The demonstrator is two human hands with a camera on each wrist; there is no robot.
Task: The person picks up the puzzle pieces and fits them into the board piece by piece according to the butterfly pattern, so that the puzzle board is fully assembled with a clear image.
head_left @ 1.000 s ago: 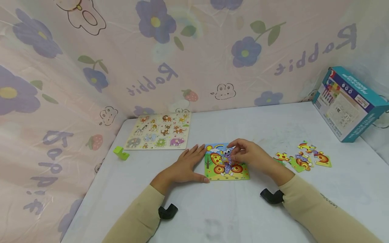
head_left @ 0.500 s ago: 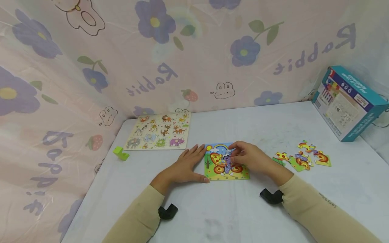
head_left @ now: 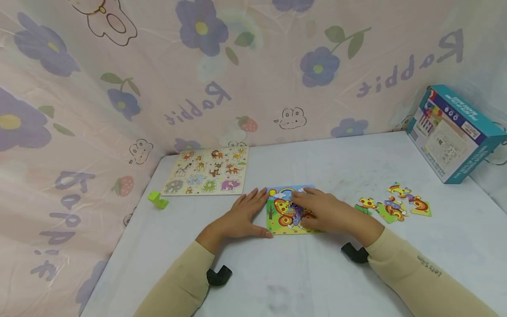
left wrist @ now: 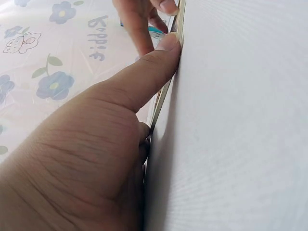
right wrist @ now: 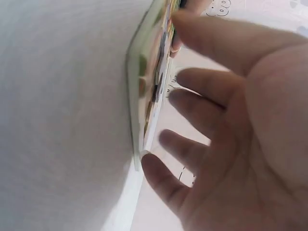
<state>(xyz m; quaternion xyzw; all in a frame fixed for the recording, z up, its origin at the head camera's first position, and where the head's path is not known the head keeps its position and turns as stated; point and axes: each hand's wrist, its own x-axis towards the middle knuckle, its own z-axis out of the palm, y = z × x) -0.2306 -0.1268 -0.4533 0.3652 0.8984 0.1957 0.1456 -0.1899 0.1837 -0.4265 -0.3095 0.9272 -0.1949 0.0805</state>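
A square butterfly jigsaw puzzle (head_left: 279,226) lies on the white table in front of the person. My left hand (head_left: 244,218) is spread flat beside it, fingers at its left edge; in the left wrist view the thumb (left wrist: 156,65) lies against the board's edge. Over the puzzle's right half my right hand (head_left: 330,213) is spread palm down, hiding much of the butterfly. The right wrist view shows its fingers (right wrist: 197,110) apart and slightly bent above the board, holding nothing. Several loose puzzle pieces (head_left: 390,211) lie to the right of that hand.
An animal peg board (head_left: 207,174) lies at the back left, with a small green block (head_left: 157,200) near its corner. At the back right stands a teal-edged box (head_left: 455,136). A flowered curtain (head_left: 261,88) closes off the rear and left side.
My right hand has gone from bunched fingertips at the puzzle's upper right to fingers spread over its right half. The left hand has stayed in place.
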